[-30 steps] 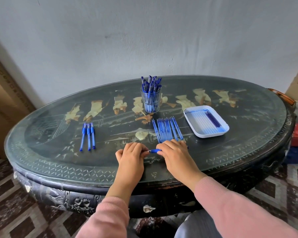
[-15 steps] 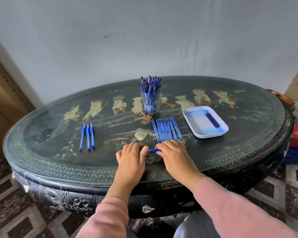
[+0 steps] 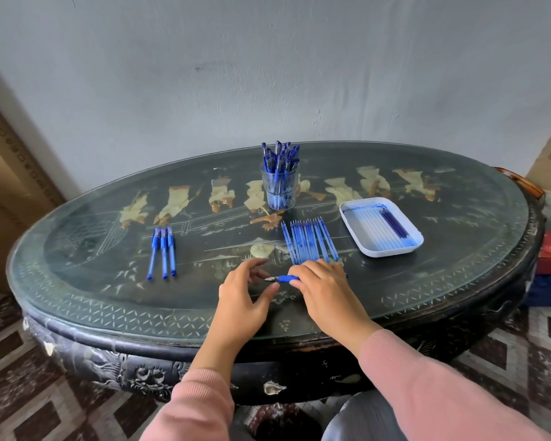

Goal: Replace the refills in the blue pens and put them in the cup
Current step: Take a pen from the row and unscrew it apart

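Glossy glass-topped table (image 3: 458, 249), clear plastic cup (image 3: 279, 189), prob. plastic tray (image 3: 350, 218).

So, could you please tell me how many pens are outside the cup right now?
4. Three pens lie side by side on the table's left; a fourth pen is gripped by the right hand, partly hidden under it.

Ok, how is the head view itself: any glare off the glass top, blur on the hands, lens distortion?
Head view: soft, even light, no hard shadows; a pale sheen washes the glass tabletop at its left and far side, not where the right hand grips the pen; the left hand looks a little soft at its fingers; the wide-angle lens bows the table's rim.
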Tool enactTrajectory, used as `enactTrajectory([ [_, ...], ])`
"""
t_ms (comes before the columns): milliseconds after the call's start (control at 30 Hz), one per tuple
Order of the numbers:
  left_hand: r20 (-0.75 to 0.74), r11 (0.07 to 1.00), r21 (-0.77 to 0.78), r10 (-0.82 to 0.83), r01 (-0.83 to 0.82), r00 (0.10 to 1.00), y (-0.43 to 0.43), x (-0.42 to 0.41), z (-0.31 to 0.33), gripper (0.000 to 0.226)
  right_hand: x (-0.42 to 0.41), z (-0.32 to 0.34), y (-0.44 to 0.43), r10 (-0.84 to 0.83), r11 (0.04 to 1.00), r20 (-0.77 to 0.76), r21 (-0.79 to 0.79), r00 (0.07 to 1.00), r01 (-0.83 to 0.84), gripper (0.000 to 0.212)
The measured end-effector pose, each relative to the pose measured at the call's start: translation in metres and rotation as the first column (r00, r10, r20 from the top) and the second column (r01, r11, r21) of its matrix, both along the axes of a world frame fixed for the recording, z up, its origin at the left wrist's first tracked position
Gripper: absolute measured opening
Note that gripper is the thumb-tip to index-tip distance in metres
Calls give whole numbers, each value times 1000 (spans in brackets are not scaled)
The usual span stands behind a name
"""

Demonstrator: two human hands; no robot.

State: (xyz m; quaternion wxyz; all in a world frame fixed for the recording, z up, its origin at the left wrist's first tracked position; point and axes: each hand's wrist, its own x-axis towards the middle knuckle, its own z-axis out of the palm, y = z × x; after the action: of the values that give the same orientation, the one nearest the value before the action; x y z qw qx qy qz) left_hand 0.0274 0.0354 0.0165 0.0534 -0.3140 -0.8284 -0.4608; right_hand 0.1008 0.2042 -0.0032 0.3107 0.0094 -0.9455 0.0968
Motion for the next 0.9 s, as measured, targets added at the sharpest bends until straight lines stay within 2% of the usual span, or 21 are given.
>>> enactTrajectory([
  [133, -33, 999, -28, 30, -31, 999, 2, 0, 2, 9, 1, 0, 0, -3, 1000, -1, 15, 1000, 3, 16],
  [200, 10, 999, -30, 25, -25, 1000, 3, 0, 3, 27, 0, 1, 0, -6, 1000, -2, 17, 1000, 6, 13],
  [233, 31, 1000, -23, 22, -21, 999, 3, 1, 5, 29, 0, 1, 0, -8, 1000, 1, 15, 1000, 8, 14],
  [333, 55, 1000, 28, -7, 6, 998, 0, 2, 5, 28, 0, 0, 0, -7, 1000, 15, 7, 1000, 7, 15],
  [467, 68, 999, -15, 41, -41, 997, -1, 0, 4, 8, 1, 1, -1, -12, 1000, 15, 28, 1000, 11, 15],
  [600, 143, 999, 35, 23, -29, 989, 1, 4, 10, 15, 0, 1, -1, -14, 1000, 10, 8, 1000, 14, 16],
  [667, 148, 998, 68, -12, 2, 989, -1, 5, 11, 26, 0, 1, -1, -15, 1000, 12, 12, 1000, 15, 19],
  [800, 100, 999, -13, 51, -50, 994, 0, 2, 10, 7, 1, 3, -1, -14, 1000, 28, 7, 999, 14, 24],
  [900, 147, 996, -54, 82, -75, 986, 1, 0, 6, 30, 1, 3, -2, -11, 1000, 36, 1, 999, 11, 24],
])
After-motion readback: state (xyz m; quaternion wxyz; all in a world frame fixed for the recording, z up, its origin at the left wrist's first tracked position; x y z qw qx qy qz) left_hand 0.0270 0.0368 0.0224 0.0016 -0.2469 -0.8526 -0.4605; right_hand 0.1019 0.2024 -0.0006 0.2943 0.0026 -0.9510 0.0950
